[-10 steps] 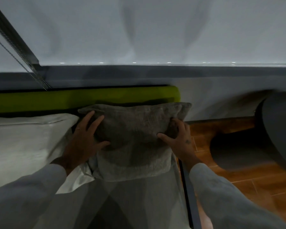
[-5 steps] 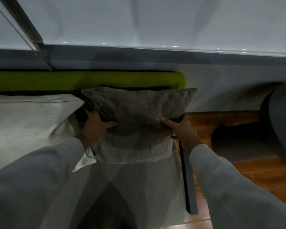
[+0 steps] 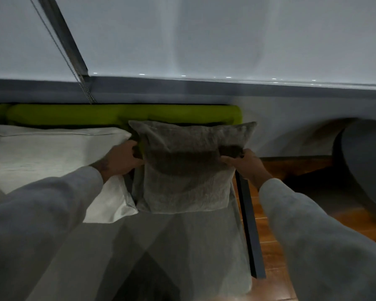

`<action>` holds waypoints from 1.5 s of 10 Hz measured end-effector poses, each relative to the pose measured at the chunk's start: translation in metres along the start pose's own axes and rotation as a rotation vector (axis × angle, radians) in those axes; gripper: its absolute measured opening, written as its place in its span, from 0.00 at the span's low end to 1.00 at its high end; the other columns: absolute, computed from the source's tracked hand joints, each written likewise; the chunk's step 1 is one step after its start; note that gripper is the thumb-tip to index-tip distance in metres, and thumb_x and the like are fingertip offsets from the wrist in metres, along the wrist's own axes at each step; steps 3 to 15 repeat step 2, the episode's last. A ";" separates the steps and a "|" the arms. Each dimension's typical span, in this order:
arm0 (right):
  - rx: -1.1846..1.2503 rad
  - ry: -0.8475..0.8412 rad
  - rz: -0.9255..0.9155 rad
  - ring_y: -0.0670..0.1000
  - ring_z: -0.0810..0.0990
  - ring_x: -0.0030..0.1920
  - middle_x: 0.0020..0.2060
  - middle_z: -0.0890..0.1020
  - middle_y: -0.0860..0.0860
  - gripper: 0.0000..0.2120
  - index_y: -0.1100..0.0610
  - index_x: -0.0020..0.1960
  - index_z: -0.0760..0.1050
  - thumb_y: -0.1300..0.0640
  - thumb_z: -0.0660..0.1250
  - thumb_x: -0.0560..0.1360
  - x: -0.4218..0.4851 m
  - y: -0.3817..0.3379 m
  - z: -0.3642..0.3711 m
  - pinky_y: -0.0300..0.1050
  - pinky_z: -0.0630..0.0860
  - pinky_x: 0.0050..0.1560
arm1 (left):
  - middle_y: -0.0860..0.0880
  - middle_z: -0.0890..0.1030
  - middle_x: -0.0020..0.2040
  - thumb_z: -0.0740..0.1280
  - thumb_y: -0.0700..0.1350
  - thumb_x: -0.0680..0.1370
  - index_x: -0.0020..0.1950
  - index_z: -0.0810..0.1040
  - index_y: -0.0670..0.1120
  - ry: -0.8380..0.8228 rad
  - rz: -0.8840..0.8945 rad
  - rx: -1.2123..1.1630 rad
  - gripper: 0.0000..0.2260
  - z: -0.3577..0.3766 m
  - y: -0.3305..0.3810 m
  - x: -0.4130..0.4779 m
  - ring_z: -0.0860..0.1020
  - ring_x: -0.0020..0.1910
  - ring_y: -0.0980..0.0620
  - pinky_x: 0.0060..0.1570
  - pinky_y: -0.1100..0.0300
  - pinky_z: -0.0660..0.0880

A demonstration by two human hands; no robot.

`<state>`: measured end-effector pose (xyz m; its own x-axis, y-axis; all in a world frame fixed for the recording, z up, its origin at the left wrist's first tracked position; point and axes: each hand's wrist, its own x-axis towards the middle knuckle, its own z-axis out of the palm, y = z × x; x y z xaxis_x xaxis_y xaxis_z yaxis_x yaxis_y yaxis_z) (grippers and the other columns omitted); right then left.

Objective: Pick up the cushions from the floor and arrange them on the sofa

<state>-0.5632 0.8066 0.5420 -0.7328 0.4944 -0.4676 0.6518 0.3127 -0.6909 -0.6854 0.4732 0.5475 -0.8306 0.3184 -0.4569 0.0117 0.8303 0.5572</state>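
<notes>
Two grey sleeves (image 3: 41, 216) are extended over the grey sofa seat (image 3: 178, 246). A grey-brown cushion (image 3: 189, 166) is stood upright at the seat's right end, gripped at its left edge by the left hand (image 3: 119, 161) and at its right edge by the right hand (image 3: 245, 166). A white cushion (image 3: 50, 157) is touched on its left; a green backrest (image 3: 122, 115) is seen behind, wooden floor (image 3: 274, 246) at right.
</notes>
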 end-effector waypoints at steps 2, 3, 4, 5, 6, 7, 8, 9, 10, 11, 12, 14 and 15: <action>-0.054 0.049 -0.174 0.60 0.74 0.71 0.72 0.75 0.55 0.36 0.55 0.76 0.68 0.43 0.76 0.74 -0.074 -0.031 0.007 0.49 0.72 0.60 | 0.40 0.73 0.74 0.76 0.47 0.74 0.78 0.66 0.44 0.122 0.103 0.029 0.35 -0.043 -0.016 -0.048 0.74 0.69 0.41 0.63 0.56 0.69; -0.054 0.049 -0.174 0.60 0.74 0.71 0.72 0.75 0.55 0.36 0.55 0.76 0.68 0.43 0.76 0.74 -0.074 -0.031 0.007 0.49 0.72 0.60 | 0.40 0.73 0.74 0.76 0.47 0.74 0.78 0.66 0.44 0.122 0.103 0.029 0.35 -0.043 -0.016 -0.048 0.74 0.69 0.41 0.63 0.56 0.69; -0.054 0.049 -0.174 0.60 0.74 0.71 0.72 0.75 0.55 0.36 0.55 0.76 0.68 0.43 0.76 0.74 -0.074 -0.031 0.007 0.49 0.72 0.60 | 0.40 0.73 0.74 0.76 0.47 0.74 0.78 0.66 0.44 0.122 0.103 0.029 0.35 -0.043 -0.016 -0.048 0.74 0.69 0.41 0.63 0.56 0.69; -0.054 0.049 -0.174 0.60 0.74 0.71 0.72 0.75 0.55 0.36 0.55 0.76 0.68 0.43 0.76 0.74 -0.074 -0.031 0.007 0.49 0.72 0.60 | 0.40 0.73 0.74 0.76 0.47 0.74 0.78 0.66 0.44 0.122 0.103 0.029 0.35 -0.043 -0.016 -0.048 0.74 0.69 0.41 0.63 0.56 0.69; -0.054 0.049 -0.174 0.60 0.74 0.71 0.72 0.75 0.55 0.36 0.55 0.76 0.68 0.43 0.76 0.74 -0.074 -0.031 0.007 0.49 0.72 0.60 | 0.40 0.73 0.74 0.76 0.47 0.74 0.78 0.66 0.44 0.122 0.103 0.029 0.35 -0.043 -0.016 -0.048 0.74 0.69 0.41 0.63 0.56 0.69; -0.054 0.049 -0.174 0.60 0.74 0.71 0.72 0.75 0.55 0.36 0.55 0.76 0.68 0.43 0.76 0.74 -0.074 -0.031 0.007 0.49 0.72 0.60 | 0.40 0.73 0.74 0.76 0.47 0.74 0.78 0.66 0.44 0.122 0.103 0.029 0.35 -0.043 -0.016 -0.048 0.74 0.69 0.41 0.63 0.56 0.69; -0.054 0.049 -0.174 0.60 0.74 0.71 0.72 0.75 0.55 0.36 0.55 0.76 0.68 0.43 0.76 0.74 -0.074 -0.031 0.007 0.49 0.72 0.60 | 0.40 0.73 0.74 0.76 0.47 0.74 0.78 0.66 0.44 0.122 0.103 0.029 0.35 -0.043 -0.016 -0.048 0.74 0.69 0.41 0.63 0.56 0.69; -0.054 0.049 -0.174 0.60 0.74 0.71 0.72 0.75 0.55 0.36 0.55 0.76 0.68 0.43 0.76 0.74 -0.074 -0.031 0.007 0.49 0.72 0.60 | 0.40 0.73 0.74 0.76 0.47 0.74 0.78 0.66 0.44 0.122 0.103 0.029 0.35 -0.043 -0.016 -0.048 0.74 0.69 0.41 0.63 0.56 0.69; -0.054 0.049 -0.174 0.60 0.74 0.71 0.72 0.75 0.55 0.36 0.55 0.76 0.68 0.43 0.76 0.74 -0.074 -0.031 0.007 0.49 0.72 0.60 | 0.40 0.73 0.74 0.76 0.47 0.74 0.78 0.66 0.44 0.122 0.103 0.029 0.35 -0.043 -0.016 -0.048 0.74 0.69 0.41 0.63 0.56 0.69; -0.054 0.049 -0.174 0.60 0.74 0.71 0.72 0.75 0.55 0.36 0.55 0.76 0.68 0.43 0.76 0.74 -0.074 -0.031 0.007 0.49 0.72 0.60 | 0.40 0.73 0.74 0.76 0.47 0.74 0.78 0.66 0.44 0.122 0.103 0.029 0.35 -0.043 -0.016 -0.048 0.74 0.69 0.41 0.63 0.56 0.69; -0.054 0.049 -0.174 0.60 0.74 0.71 0.72 0.75 0.55 0.36 0.55 0.76 0.68 0.43 0.76 0.74 -0.074 -0.031 0.007 0.49 0.72 0.60 | 0.40 0.73 0.74 0.76 0.47 0.74 0.78 0.66 0.44 0.122 0.103 0.029 0.35 -0.043 -0.016 -0.048 0.74 0.69 0.41 0.63 0.56 0.69; -0.054 0.049 -0.174 0.60 0.74 0.71 0.72 0.75 0.55 0.36 0.55 0.76 0.68 0.43 0.76 0.74 -0.074 -0.031 0.007 0.49 0.72 0.60 | 0.40 0.73 0.74 0.76 0.47 0.74 0.78 0.66 0.44 0.122 0.103 0.029 0.35 -0.043 -0.016 -0.048 0.74 0.69 0.41 0.63 0.56 0.69; -0.054 0.049 -0.174 0.60 0.74 0.71 0.72 0.75 0.55 0.36 0.55 0.76 0.68 0.43 0.76 0.74 -0.074 -0.031 0.007 0.49 0.72 0.60 | 0.40 0.73 0.74 0.76 0.47 0.74 0.78 0.66 0.44 0.122 0.103 0.029 0.35 -0.043 -0.016 -0.048 0.74 0.69 0.41 0.63 0.56 0.69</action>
